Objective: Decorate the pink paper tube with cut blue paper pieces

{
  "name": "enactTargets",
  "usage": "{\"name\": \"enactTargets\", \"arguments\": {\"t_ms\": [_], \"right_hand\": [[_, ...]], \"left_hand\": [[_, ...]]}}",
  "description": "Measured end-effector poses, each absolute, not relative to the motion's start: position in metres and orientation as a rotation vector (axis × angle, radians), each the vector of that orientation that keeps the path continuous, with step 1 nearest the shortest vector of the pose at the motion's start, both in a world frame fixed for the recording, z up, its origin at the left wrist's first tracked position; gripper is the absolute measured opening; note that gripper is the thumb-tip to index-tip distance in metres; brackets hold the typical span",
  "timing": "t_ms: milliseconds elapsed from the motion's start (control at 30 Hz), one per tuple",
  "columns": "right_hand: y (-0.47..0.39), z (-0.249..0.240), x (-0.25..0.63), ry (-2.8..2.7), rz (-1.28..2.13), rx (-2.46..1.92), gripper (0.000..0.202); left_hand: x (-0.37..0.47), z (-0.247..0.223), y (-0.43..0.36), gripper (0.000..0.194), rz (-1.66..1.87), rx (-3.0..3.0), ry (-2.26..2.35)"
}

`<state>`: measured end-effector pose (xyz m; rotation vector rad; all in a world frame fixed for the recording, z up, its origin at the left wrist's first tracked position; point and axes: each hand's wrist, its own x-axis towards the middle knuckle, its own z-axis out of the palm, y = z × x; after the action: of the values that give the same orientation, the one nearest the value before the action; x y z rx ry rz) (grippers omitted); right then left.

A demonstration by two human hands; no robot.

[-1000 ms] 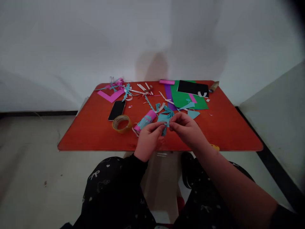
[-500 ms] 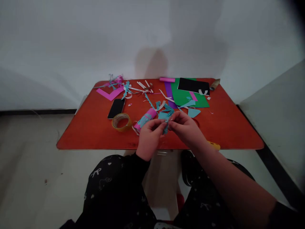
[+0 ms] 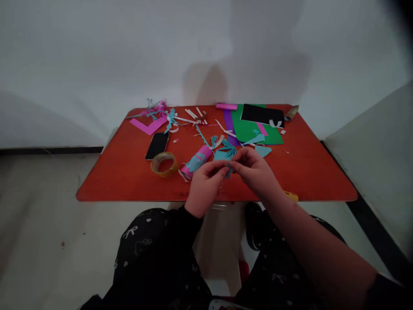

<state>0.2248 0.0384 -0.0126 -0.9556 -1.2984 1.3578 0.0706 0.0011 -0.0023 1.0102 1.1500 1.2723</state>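
Between my two hands, near the table's front edge, is a small light-blue paper piece [image 3: 229, 171]. The fingers of my left hand [image 3: 206, 183] pinch it from the left. From the right, my right hand [image 3: 254, 170] pinches the same piece, fingertips almost touching the left ones. Fingers cover most of it. A pink paper roll [image 3: 204, 154] with light-blue trim lies just left of my left hand. Behind my fingertips lie a light-blue sheet [image 3: 222, 155] and a pleated teal paper fan [image 3: 229, 147].
The red table [image 3: 119, 172] also carries a tape roll [image 3: 155, 163], a phone [image 3: 157, 145], a pink paper piece [image 3: 149, 129], green sheets [image 3: 247, 134], a black sheet [image 3: 261, 114] and several paper scraps. A yellow object [image 3: 291, 196] lies at the front edge, beside my right forearm.
Both hands have shifted slightly right, and the light-blue piece between them now shows less. My fingers still pinch it.
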Motion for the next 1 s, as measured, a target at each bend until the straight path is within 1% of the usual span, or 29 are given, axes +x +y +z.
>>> {"name": "enactTargets", "arguments": {"t_ms": [100, 400, 633, 767, 1000], "right_hand": [[0.037, -0.012, 0.225, -1.322, 1.317, -0.958, 0.038], [0.032, -0.008, 0.222, -1.362, 1.262, -0.929, 0.037], [0.029, -0.005, 0.22, -1.37, 1.264, -0.875, 0.042], [0.027, -0.003, 0.222, -1.405, 1.279, -0.874, 0.043], [0.026, -0.003, 0.224, -1.445, 1.26, -0.849, 0.04]], "left_hand": [[0.071, -0.002, -0.001, 0.028, 1.243, 0.978, 1.13], [0.067, -0.007, 0.0, 0.025, 1.29, 0.965, 1.116], [0.062, -0.015, 0.002, 0.023, 1.233, 0.85, 0.886], [0.059, -0.011, 0.005, 0.029, 1.145, 0.794, 0.729], [0.058, -0.006, 0.006, 0.032, 1.134, 0.708, 0.694]]}}
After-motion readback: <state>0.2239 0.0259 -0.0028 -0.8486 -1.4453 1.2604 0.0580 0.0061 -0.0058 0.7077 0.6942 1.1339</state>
